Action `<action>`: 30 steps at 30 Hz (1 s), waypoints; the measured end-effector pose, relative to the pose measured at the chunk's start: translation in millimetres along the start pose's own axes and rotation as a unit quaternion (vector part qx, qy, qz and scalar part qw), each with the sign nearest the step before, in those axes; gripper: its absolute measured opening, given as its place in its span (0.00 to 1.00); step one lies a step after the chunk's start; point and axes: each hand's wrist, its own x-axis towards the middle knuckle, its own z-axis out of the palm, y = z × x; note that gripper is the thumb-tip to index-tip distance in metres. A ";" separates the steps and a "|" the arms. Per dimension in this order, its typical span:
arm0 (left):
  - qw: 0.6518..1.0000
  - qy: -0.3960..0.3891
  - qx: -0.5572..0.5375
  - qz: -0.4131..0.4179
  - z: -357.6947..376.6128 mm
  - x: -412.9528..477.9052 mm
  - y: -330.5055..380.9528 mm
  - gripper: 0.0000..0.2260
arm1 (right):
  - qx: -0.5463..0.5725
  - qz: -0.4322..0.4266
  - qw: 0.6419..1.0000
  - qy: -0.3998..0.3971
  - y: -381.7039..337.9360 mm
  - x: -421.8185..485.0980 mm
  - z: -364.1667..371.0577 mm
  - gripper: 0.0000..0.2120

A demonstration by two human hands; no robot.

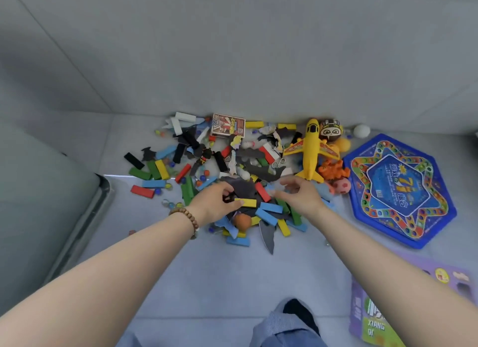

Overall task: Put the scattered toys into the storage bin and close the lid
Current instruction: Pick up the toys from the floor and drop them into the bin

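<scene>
Head view: toys (232, 170) lie heaped mid-frame on the floor; the bin (77, 217) sits at left edge. Left hand (214, 202) pinches a yellow block (245, 202); right hand (297, 194) hovers half-open, empty. Scooping hastily could send marbles (170, 204) rolling away.

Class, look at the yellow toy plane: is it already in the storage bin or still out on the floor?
Out. The yellow toy plane lies flat on the floor among scattered blocks, by the wall.
</scene>
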 end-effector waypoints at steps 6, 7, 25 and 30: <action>0.990 0.000 0.129 0.059 13.6 0.8 -4.6 0.34 | -0.059 0.006 0.998 -0.009 34.5 -16.0 -8.3 0.27; 0.988 0.003 0.141 0.065 14.5 0.7 -4.4 0.35 | -0.062 0.004 0.998 -0.005 37.4 -17.2 -5.9 0.28; 0.996 0.069 -0.032 0.047 28.9 3.4 -0.2 0.25 | 0.095 0.038 0.994 0.046 31.5 -18.5 35.3 0.29; 0.994 0.054 -0.083 0.037 29.4 4.1 -2.7 0.27 | 0.119 -0.001 0.992 0.031 23.7 -18.1 43.5 0.23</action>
